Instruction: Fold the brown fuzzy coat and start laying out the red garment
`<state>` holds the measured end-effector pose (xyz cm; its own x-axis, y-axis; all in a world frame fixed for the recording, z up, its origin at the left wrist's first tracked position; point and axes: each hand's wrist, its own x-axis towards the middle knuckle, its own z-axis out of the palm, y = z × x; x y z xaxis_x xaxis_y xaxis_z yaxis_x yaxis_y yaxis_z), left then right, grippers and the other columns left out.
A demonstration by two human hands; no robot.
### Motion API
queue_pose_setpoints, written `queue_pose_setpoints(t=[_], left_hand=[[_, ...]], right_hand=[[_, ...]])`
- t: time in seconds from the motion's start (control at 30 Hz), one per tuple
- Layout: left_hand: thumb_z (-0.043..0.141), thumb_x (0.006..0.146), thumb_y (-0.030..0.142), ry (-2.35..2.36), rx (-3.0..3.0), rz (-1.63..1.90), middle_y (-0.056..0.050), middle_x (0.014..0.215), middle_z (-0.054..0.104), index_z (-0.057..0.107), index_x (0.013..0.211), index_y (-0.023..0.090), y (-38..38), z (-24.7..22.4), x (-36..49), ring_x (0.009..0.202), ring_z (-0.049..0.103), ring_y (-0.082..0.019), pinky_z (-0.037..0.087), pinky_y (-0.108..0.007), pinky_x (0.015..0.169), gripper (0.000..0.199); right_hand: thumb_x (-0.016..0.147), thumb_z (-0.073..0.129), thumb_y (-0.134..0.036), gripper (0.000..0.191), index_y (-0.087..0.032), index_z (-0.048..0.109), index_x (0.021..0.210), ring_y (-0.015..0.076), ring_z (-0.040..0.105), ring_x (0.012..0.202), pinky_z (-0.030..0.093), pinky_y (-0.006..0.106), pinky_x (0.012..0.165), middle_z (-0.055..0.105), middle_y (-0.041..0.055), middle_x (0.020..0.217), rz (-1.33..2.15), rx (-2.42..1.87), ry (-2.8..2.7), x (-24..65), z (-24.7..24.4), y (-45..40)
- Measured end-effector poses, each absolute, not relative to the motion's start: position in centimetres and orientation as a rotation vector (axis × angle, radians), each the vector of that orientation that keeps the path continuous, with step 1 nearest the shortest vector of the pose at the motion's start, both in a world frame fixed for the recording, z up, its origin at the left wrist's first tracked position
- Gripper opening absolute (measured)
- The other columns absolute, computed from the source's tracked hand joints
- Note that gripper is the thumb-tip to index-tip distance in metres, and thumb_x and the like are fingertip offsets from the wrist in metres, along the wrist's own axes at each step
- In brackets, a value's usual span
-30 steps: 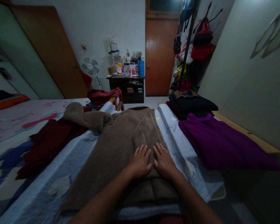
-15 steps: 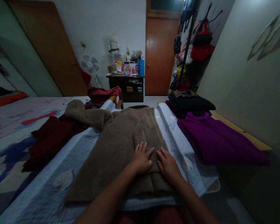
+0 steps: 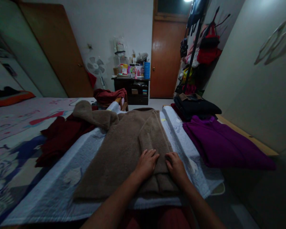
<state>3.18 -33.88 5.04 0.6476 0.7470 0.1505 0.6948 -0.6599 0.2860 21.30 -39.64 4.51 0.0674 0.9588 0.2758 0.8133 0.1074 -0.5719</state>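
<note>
Head view: brown coat (image 3: pixel 119 152) lies under your loose left hand (image 3: pixel 147 163) and right hand (image 3: pixel 176 167) (grip indeterminable), by near edge of bed (image 3: pixel 50 200).

A bedroom — printed bedding (image 3: pixel 16 122), fan (image 3: pixel 95 65)

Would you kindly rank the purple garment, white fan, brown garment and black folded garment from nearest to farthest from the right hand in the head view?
1. Brown garment, under the right hand.
2. Purple garment, to the hand's right.
3. Black folded garment, right side, farther ahead.
4. White fan, far back, left.
</note>
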Motion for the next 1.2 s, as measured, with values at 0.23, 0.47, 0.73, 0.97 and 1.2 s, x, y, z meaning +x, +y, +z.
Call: queue_pose_setpoints(t=[0.23, 0.47, 0.73, 0.97, 1.2], left_hand=[[0.045, 0.093, 0.044, 1.119, 2.611, 0.359, -0.006, 0.152, 0.04, 0.049, 0.138, 0.025, -34.4, 5.1, 2.5, 0.142, 0.032, -0.023, 0.017, -0.048, 0.119, 0.049], [0.049, 0.089, 0.048, 1.14, 2.616, 0.348, -0.006, 0.152, 0.039, 0.048, 0.138, 0.025, -34.6, 5.1, 2.6, 0.142, 0.031, -0.024, 0.015, -0.047, 0.12, 0.055], [0.041, 0.09, 0.037, 1.204, 2.617, 0.355, -0.006, 0.154, 0.037, 0.04, 0.145, 0.018, -34.7, 4.3, 2.9, 0.144, 0.028, -0.022, 0.013, -0.045, 0.121, 0.058], [0.042, 0.088, 0.042, 1.313, 2.577, 0.179, -0.015, 0.157, 0.028, 0.035, 0.147, 0.009, -33.2, 4.8, 3.7, 0.147, 0.018, -0.026, 0.016, -0.043, 0.12, 0.068], [0.043, 0.09, 0.043, 1.523, 2.547, 0.114, -0.016, 0.157, 0.026, 0.037, 0.147, 0.017, -28.4, 5.5, 4.5, 0.146, 0.018, -0.031, 0.016, -0.05, 0.118, 0.064]], right_hand=[[0.082, 0.046, -0.015, 0.028, -0.018, 0.065, 0.103, 0.0213, 0.06, 0.102, 0.046, 0.033, 0.093, 0.064, 0.0097, 0.106, 0.342, -1.817, -1.818, 22.1, 5.4, -38.9], [0.089, 0.037, -0.013, 0.038, -0.013, 0.063, 0.116, 0.024, 0.055, 0.114, 0.039, 0.034, 0.097, 0.062, 0.0157, 0.122, 0.091, -2.022, -2.021, 20.0, 8.2, -35.2], [0.094, 0.035, -0.022, 0.05, -0.013, 0.044, 0.143, 0.0241, 0.024, 0.144, 0.022, 0.042, 0.114, 0.034, 0.0101, 0.154, 0.098, -1.968, -2.104, 19.3, 4.0, -33.5], [0.094, 0.037, -0.026, 0.052, -0.014, 0.042, 0.144, 0.0245, 0.023, 0.144, 0.021, 0.042, 0.115, 0.033, 0.0082, 0.155, 0.067, -1.978, -2.088, 19.2, 3.7, -33.5], [0.093, 0.038, -0.026, 0.053, -0.014, 0.042, 0.144, 0.0252, 0.023, 0.144, 0.021, 0.042, 0.115, 0.034, 0.0075, 0.155, 0.071, -1.976, -2.085, 19.2, 3.3, -33.5]])
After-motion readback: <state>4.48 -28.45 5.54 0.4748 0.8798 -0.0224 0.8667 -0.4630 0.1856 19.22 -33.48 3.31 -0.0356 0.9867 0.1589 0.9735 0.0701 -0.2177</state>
